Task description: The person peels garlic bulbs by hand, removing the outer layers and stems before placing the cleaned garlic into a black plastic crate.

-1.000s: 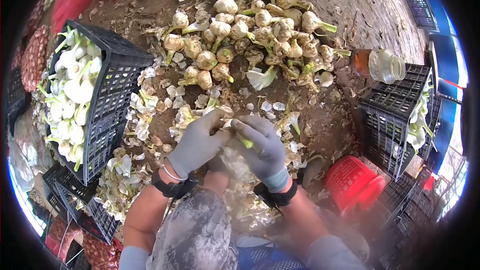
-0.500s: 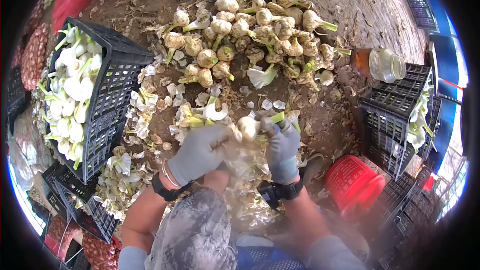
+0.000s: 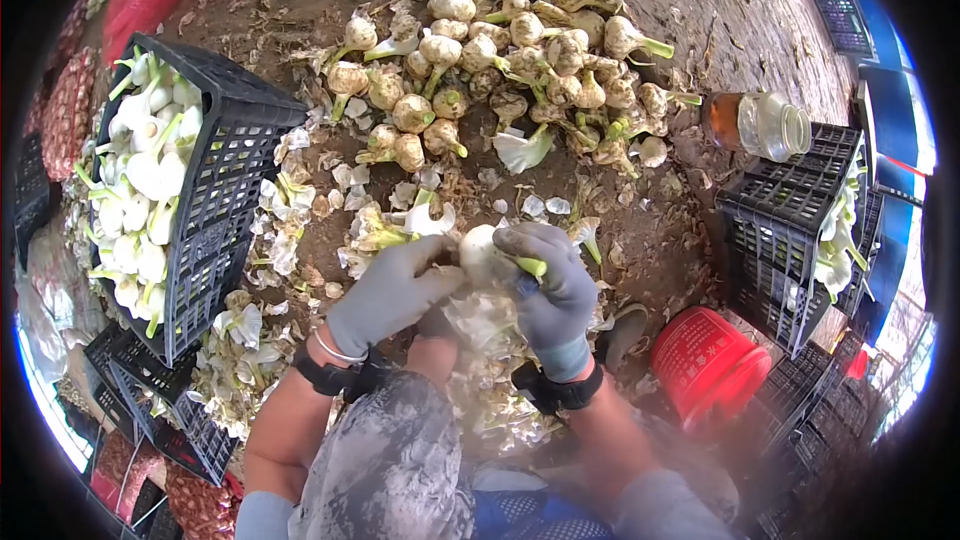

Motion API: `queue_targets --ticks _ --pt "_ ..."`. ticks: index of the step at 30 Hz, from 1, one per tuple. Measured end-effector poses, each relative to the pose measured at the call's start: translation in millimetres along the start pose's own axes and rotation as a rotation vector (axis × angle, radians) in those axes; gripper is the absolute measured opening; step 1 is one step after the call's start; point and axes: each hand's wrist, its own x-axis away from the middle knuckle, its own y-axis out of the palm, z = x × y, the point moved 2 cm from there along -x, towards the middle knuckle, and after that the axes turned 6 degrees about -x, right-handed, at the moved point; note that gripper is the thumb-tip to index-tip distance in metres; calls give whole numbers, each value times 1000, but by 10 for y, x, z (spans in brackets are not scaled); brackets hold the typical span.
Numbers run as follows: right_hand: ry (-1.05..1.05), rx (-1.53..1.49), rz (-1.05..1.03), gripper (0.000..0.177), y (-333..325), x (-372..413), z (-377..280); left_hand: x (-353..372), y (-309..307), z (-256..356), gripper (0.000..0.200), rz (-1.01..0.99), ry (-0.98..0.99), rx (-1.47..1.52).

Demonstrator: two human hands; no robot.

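Observation:
A pale garlic bulb point(image 3: 478, 248) with a short green stem is in front of me, gripped by my right hand point(image 3: 560, 290). The gloved fingers wrap over its right side, and the stem pokes out between them. At the bulb's left side is my left hand point(image 3: 392, 290), also gloved. Its thumb and fingers are curled close to the bulb; what lies between the tips is too small to make out. Below, loose garlic skins point(image 3: 485, 320) blur together. Beyond my hands lies a pile of unpeeled, soil-marked garlic bulbs point(image 3: 530, 60).
On the left, a tipped black crate point(image 3: 235, 140) holds white peeled garlic point(image 3: 150, 170). To the right are a glass jar point(image 3: 775, 128) with amber liquid, another black crate point(image 3: 790, 230) and a red bucket point(image 3: 705, 365). Husks point(image 3: 285, 200) litter the ground.
The bulb has shifted slightly left, and its stem has tilted downward in my right hand. My right fingers now cover more of it. Brown skin by my left fingers is no longer visible.

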Motion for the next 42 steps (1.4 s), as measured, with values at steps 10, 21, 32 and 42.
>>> queue_targets --ticks 10,21,32,42 --pt "-93 -30 -65 35 48 3 -48 -15 25 53 39 -28 -94 298" --pt "587 -496 187 21 70 41 90 120 -30 118 38 37 57 305" --pt "808 -565 298 19 142 -14 160 115 3 202 55 263 269 -153" --pt "556 -231 271 19 234 -38 -2 138 16 336 43 229 -28 -9"
